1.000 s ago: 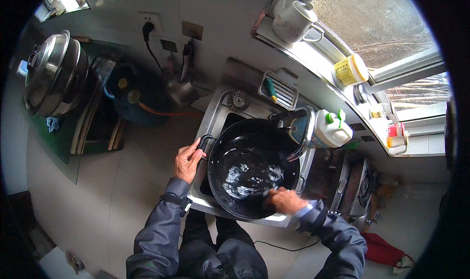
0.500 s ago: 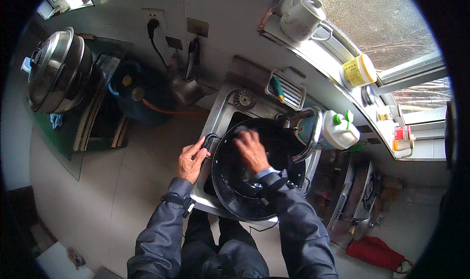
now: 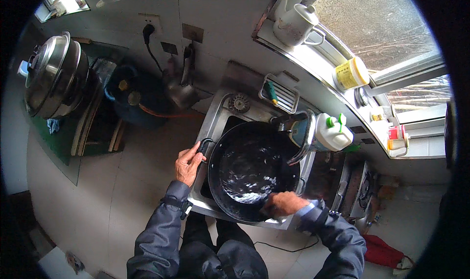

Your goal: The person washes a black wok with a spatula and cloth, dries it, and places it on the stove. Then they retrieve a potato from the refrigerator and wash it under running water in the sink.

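A large black wok [image 3: 225, 208] with two side handles rests over the sink, and rippling water [image 3: 249, 173] catches the light in its bottom. My left hand [image 3: 187, 162] is closed around the wok's left handle [image 3: 204, 144]. Against the inner wall at the near right is my right hand [image 3: 284, 204], its fingers curled down into the wok. Whatever those fingers press or hold is blurred and hidden from view. A curved metal faucet [image 3: 307, 137] reaches over the wok's right side.
A white jug with a green cap [image 3: 335, 133] stands right of the faucet. Behind the sink hangs a rack [image 3: 286, 97] holding a green-handled brush [image 3: 270, 91]. The steel sink edge [image 3: 208, 203] surrounds the wok. At far left, a steel steamer pot [image 3: 51, 78] sits on a glass table.
My right hand has swept from the wok's middle to its near right wall, and the water now swirls in view. My left hand stays on the handle. The view has shifted slightly.
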Action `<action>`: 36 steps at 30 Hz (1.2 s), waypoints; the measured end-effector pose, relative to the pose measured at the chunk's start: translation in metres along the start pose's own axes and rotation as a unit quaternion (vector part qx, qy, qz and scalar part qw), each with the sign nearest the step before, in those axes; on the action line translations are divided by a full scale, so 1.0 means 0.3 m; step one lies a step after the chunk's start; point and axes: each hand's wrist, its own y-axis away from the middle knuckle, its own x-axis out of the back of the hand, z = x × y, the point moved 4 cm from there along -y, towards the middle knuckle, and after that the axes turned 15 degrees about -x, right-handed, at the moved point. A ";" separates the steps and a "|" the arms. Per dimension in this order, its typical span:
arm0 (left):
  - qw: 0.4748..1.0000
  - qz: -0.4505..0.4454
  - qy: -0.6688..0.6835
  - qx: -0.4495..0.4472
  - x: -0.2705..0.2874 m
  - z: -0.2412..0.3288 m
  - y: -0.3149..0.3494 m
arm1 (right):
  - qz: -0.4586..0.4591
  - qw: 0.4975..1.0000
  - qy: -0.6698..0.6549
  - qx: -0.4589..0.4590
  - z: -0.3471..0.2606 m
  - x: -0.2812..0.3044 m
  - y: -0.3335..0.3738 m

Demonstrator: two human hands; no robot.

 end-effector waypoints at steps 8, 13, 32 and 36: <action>1.000 0.003 0.009 0.017 0.007 0.029 0.002 | 0.625 0.774 0.101 0.019 0.118 0.301 -0.263; 1.000 0.003 -0.001 0.015 0.006 0.038 -0.004 | 0.550 0.828 -0.107 -0.017 -0.143 0.434 -0.413; 1.000 0.001 0.007 0.009 0.011 0.033 -0.005 | 0.300 0.939 0.148 -0.084 0.149 0.133 -0.166; 0.999 0.006 0.034 0.032 0.005 0.028 -0.006 | 0.493 0.862 0.091 -0.067 0.135 0.258 -0.377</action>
